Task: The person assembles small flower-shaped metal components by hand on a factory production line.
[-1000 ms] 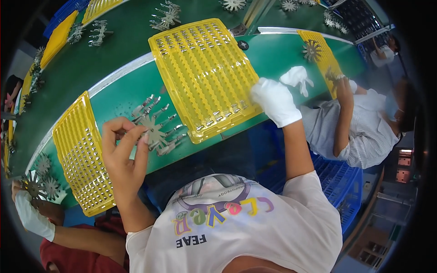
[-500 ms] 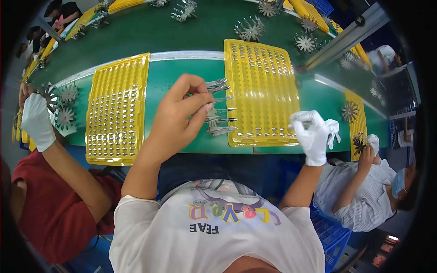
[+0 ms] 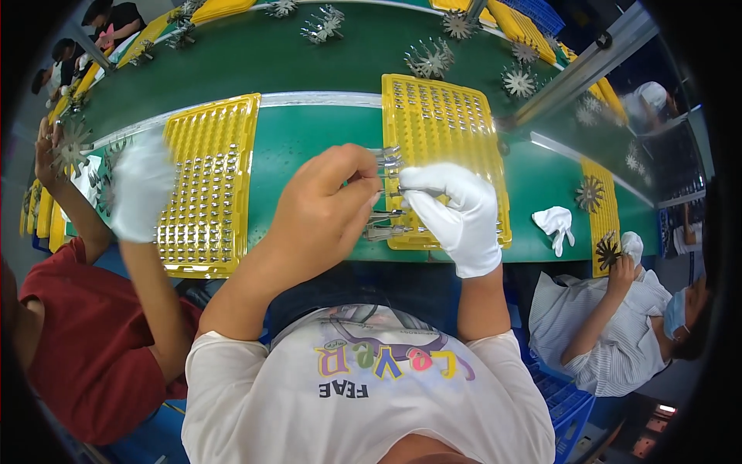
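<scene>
My bare left hand (image 3: 315, 210) is closed around the hub of a star-shaped metal clip holder (image 3: 389, 230), whose silver arms stick out to the right. The fingers hide its centre. Wearing a white glove, my right hand (image 3: 457, 216) pinches thumb and forefinger together at the tip of one arm; what lies between them is too small to make out. Both hands are over the near left edge of a yellow moulded tray (image 3: 456, 151). Small metal pieces stand in rows at the tray's far end, and some show along its near edge.
To the left lies another yellow tray (image 3: 210, 127) with rows of small metal pieces. A loose white glove (image 3: 554, 228) rests on the green table (image 3: 309, 131). Several star-shaped holders (image 3: 430, 58) stand farther back. Co-workers sit close on both sides; the left one's gloved hand is blurred.
My right hand has moved left from the tray's right side to the holder's arm tips. My left hand has shifted slightly right and nearer with the holder. The left co-worker's gloved hand moved right.
</scene>
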Tool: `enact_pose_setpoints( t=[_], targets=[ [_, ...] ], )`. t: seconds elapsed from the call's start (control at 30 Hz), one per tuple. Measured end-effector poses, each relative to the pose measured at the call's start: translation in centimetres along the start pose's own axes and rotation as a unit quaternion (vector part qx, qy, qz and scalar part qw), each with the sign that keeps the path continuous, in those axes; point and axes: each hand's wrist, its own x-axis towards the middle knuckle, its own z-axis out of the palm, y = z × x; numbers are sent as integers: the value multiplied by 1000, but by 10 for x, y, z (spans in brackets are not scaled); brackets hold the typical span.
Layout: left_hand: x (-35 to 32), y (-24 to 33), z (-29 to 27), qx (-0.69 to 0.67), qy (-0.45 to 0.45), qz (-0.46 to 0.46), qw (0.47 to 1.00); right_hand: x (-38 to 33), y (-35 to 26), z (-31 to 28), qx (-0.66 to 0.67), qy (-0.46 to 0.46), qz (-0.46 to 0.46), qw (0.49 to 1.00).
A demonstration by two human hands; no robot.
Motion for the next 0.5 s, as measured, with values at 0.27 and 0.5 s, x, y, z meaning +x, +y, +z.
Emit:
enact_pose_setpoints(
  t=[0.27,0.5],
  targets=[
    [1,-2,0,46,-26,32,998,6,-10,1,-57,-38,-64,996],
    [-1,4,7,29,1,-49,998,3,3,12,-63,2,-75,995]
  ],
)
